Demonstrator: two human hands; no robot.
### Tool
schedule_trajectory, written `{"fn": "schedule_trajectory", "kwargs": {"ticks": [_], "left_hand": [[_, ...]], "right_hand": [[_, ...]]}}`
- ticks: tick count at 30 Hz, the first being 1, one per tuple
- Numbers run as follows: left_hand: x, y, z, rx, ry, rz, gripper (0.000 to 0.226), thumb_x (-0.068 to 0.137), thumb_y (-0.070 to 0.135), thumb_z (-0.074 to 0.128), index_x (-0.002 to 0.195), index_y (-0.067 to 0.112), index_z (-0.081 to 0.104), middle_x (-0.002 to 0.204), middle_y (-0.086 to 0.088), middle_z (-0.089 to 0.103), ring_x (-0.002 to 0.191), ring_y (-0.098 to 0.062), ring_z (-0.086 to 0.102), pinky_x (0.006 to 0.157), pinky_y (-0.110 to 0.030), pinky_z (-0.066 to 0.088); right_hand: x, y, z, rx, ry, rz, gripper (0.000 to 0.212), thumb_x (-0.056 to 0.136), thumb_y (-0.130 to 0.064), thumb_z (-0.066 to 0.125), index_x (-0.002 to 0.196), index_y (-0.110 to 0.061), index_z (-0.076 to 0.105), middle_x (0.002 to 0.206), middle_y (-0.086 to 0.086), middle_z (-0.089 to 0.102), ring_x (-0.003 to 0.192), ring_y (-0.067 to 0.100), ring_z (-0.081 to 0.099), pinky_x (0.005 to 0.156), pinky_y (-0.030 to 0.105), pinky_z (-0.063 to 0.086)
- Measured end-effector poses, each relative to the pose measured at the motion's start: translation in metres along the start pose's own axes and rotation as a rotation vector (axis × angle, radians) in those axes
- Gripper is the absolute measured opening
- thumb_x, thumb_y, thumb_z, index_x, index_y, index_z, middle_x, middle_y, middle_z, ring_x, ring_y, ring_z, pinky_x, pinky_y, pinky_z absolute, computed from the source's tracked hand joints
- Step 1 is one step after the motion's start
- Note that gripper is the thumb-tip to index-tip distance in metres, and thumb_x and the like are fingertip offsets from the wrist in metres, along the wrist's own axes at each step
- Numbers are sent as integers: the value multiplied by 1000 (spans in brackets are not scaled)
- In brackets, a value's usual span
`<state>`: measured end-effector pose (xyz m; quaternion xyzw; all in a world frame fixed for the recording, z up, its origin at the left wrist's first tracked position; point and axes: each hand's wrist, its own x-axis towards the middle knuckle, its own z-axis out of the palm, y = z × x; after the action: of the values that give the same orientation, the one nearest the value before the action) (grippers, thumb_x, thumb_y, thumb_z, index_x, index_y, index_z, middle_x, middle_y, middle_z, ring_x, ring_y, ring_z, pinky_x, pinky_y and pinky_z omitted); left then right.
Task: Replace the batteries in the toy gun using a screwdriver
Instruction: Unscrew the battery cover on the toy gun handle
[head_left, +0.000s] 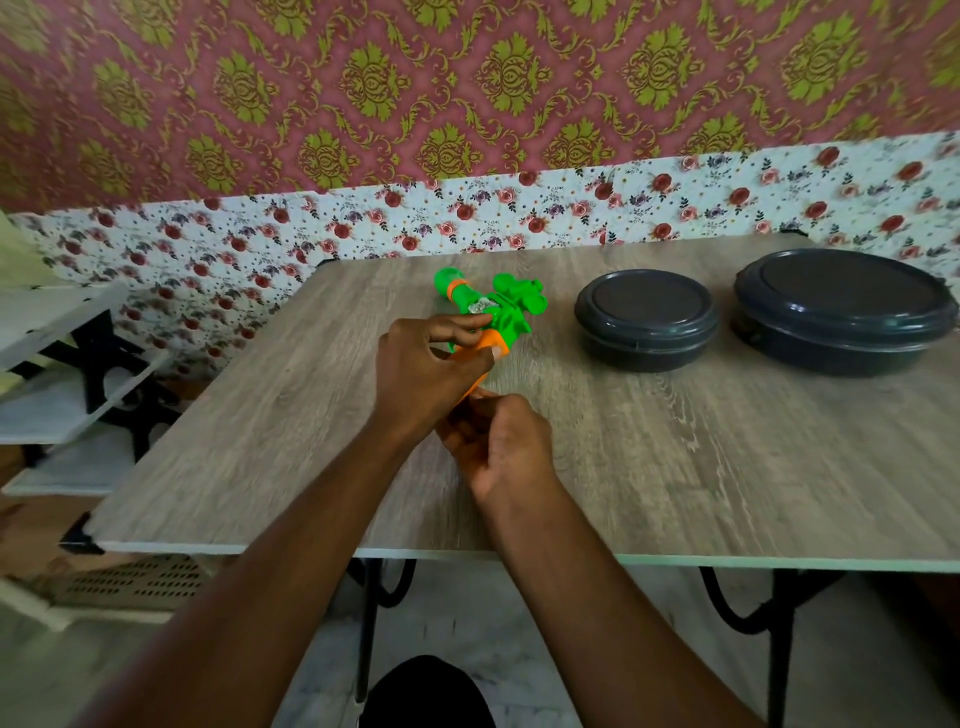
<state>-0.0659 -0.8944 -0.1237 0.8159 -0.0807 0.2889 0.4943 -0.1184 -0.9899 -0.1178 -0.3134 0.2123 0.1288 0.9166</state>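
A green and orange toy gun (498, 312) lies over the middle of the wooden table (675, 467), its green muzzle pointing away to the far left. My left hand (426, 374) grips its orange handle from the left, thumb and fingers wrapped around it. Just below, my right hand (498, 441) is closed on the lower end of the orange handle, fingers curled. What the right fingers pinch is hidden. No screwdriver or batteries are visible.
Two round dark grey lidded containers stand at the back right, a smaller one (647, 319) and a larger one (844, 309). A white shelf rack (62, 395) stands to the left of the table. A flowered wall runs behind.
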Motion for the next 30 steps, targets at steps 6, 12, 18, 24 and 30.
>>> {"fn": "schedule_trajectory", "kwargs": {"ticks": [6, 12, 18, 24, 30], "left_hand": [[0, 0, 1, 44, -18, 28, 12, 75, 26, 89, 82, 18, 83, 101, 16, 79, 100, 3, 73, 80, -41, 64], [1, 5, -2, 115, -52, 51, 13, 74, 31, 88, 83, 24, 83, 103, 16, 79, 99, 6, 72, 82, -38, 63], [2, 10, -1, 116, -28, 43, 12, 73, 29, 90, 81, 25, 82, 103, 16, 79, 99, 7, 72, 80, -35, 64], [-2, 15, -4, 9, 84, -18, 21, 77, 24, 90, 95, 17, 83, 104, 12, 78, 100, 4, 72, 76, -36, 65], [-15, 10, -15, -227, 314, -119, 38, 90, 25, 80, 123, 9, 70, 121, 3, 71, 95, -12, 76, 73, -38, 66]], "right_hand": [[4, 1, 1, -10, 29, -8, 23, 94, 8, 42, 97, 6, 65, 76, 22, 68, 68, 30, 68, 64, 40, 62], [0, -2, -1, 51, -28, 39, 29, 97, 4, 35, 91, 6, 63, 79, 22, 68, 74, 31, 68, 69, 44, 60], [1, -6, -3, 92, -31, 66, 35, 99, 3, 31, 86, 7, 64, 79, 22, 69, 75, 33, 67, 81, 48, 58], [-1, -9, -2, 75, -29, 80, 29, 98, 5, 36, 91, 8, 65, 80, 22, 69, 72, 30, 67, 73, 41, 58], [3, -3, -7, -83, -42, -22, 23, 95, 15, 47, 97, 9, 68, 87, 25, 74, 78, 31, 74, 66, 32, 65]]}}
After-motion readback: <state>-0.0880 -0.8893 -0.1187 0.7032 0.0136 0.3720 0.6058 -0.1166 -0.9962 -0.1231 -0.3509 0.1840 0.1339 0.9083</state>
